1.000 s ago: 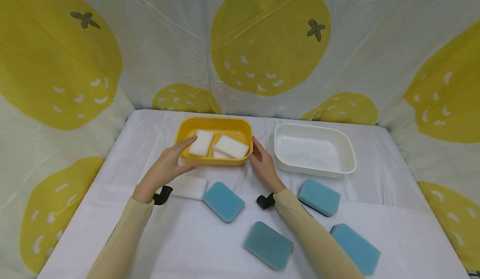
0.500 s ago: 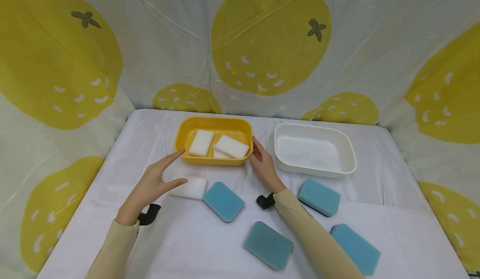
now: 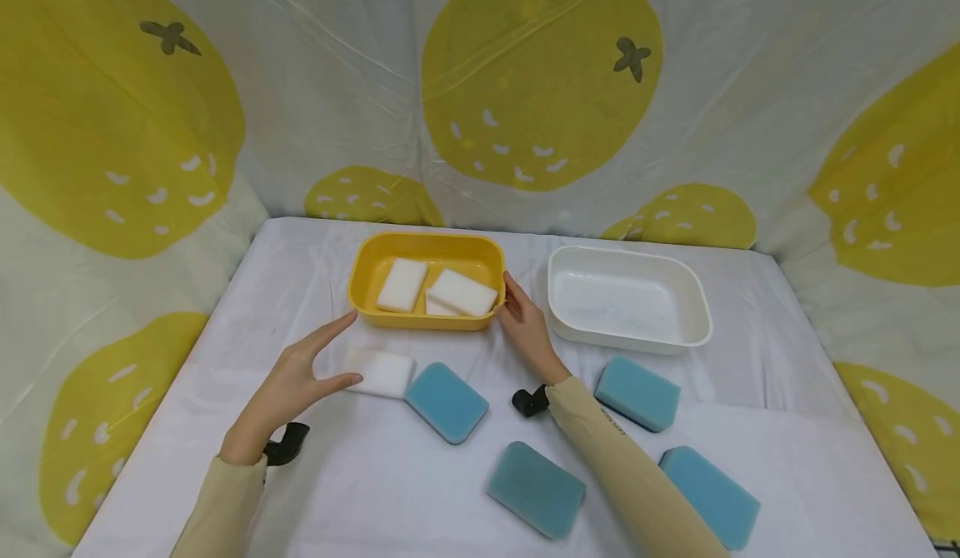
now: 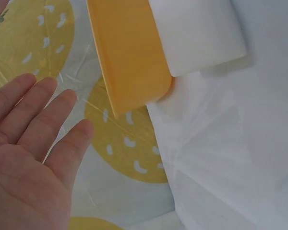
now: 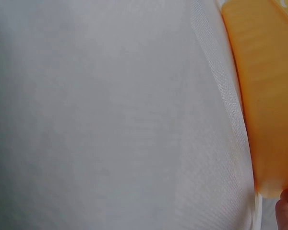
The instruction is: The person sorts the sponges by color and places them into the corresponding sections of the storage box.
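Note:
My left hand (image 3: 288,383) hovers with fingers and thumb spread, holding nothing. It is just left of a white sponge (image 3: 386,373) lying on the cloth, its thumb tip overlapping the sponge's left end in the head view. In the left wrist view the palm and straight fingers of the left hand (image 4: 36,153) show, apart from the yellow tub (image 4: 129,57). My right hand (image 3: 529,337) grips the right end of the yellow tub (image 3: 420,322). Inside lie white sponges (image 3: 402,285), one resting partly over another. Only fingertips of the right hand (image 5: 287,211) enter the right wrist view.
A white tub (image 3: 630,296) with nothing in it stands right of the yellow one. A blue sponge (image 3: 447,403) touches or nearly touches the loose white sponge. More blue sponges (image 3: 536,490) lie around the right forearm. Lemon-print cloth (image 3: 540,75) walls the table's back and sides.
My left hand has drawn back from the yellow tub's front left, down and to the left, uncovering more of the loose white sponge. The right hand stays at the tub.

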A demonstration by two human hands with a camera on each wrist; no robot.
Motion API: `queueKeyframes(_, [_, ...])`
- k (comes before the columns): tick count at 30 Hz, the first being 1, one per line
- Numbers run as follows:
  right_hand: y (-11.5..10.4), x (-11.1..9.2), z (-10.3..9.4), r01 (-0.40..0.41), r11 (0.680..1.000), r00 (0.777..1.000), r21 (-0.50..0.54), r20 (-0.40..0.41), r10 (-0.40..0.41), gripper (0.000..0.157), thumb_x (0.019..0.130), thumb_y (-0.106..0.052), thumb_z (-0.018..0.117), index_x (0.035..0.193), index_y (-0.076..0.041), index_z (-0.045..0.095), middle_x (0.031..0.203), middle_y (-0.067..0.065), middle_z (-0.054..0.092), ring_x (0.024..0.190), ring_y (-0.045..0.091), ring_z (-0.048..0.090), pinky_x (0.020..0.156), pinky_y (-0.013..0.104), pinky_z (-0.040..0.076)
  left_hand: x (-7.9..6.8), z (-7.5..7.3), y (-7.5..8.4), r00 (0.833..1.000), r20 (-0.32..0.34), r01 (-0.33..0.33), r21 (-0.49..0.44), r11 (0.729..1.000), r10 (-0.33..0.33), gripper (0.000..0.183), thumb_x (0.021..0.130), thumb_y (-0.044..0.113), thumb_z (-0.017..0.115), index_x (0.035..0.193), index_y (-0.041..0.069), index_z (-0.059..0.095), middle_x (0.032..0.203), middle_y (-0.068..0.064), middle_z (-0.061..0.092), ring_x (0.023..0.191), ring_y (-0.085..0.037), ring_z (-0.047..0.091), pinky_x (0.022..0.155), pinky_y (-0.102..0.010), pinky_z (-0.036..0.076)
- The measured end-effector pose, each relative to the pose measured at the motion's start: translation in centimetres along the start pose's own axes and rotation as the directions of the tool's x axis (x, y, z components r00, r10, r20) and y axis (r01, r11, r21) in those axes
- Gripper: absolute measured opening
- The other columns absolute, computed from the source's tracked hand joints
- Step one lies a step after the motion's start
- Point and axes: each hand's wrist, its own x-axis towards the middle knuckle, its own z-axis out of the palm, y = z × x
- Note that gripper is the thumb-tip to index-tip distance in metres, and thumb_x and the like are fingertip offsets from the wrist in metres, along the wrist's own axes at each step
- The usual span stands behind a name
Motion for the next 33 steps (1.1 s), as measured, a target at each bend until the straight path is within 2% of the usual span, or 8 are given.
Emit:
queueKeyframes(7, [0.0,0.1,0.0,-0.015,1.000,1.000,-0.010,0.003,0.015,0.057,0.097,0.001,0.048,0.149,0.003,0.024,0.153,0.016,0.027,0.136,0.029,0.035,0.108,0.031,0.032,-0.8,0.0,-1.1,0.998,0.039,0.050,-0.014,0.999,-0.049,0.084,0.078,0.023,0.081,0.148,0.008,0.037,0.147,-0.015,0.039,0.132,-0.041,0.035,0.102,-0.059,0.032])
queueKeyframes(14, [-0.1,0.0,-0.1,-0.016,1.000,1.000,-0.002,0.006,0.016,0.057,0.097,0.001,0.048,0.149,0.003,0.024,0.153,0.017,0.026,0.136,0.029,0.034,0.109,0.032,0.031,-1.2,0.4,-2.3,0.988,0.104,0.119,-0.055,0.991,-0.113,0.087,0.079,0.028,0.079,0.150,0.008,0.032,0.151,-0.016,0.033,0.135,-0.042,0.029,0.104,-0.060,0.028])
queueKeyframes(24, [-0.3,-0.1,0.0,-0.022,1.000,1.000,0.006,0.007,0.022,0.057,0.097,0.002,0.047,0.149,0.004,0.024,0.153,0.017,0.025,0.137,0.029,0.033,0.109,0.032,0.031,-1.1,1.4,-3.8,0.987,0.139,0.093,-0.067,0.993,-0.084,0.087,0.080,0.024,0.079,0.149,0.004,0.031,0.150,-0.020,0.031,0.135,-0.043,0.029,0.105,-0.060,0.027])
queueKeyframes(33, [-0.6,-0.2,0.1,-0.030,1.000,1.000,0.007,0.000,0.030,0.057,0.097,0.002,0.047,0.148,0.004,0.024,0.153,0.018,0.026,0.136,0.030,0.033,0.109,0.032,0.031,-0.8,2.1,-4.3,0.977,0.181,0.127,-0.070,0.989,-0.113,0.085,0.080,0.017,0.078,0.148,0.000,0.031,0.150,-0.020,0.031,0.136,-0.041,0.027,0.107,-0.056,0.025])
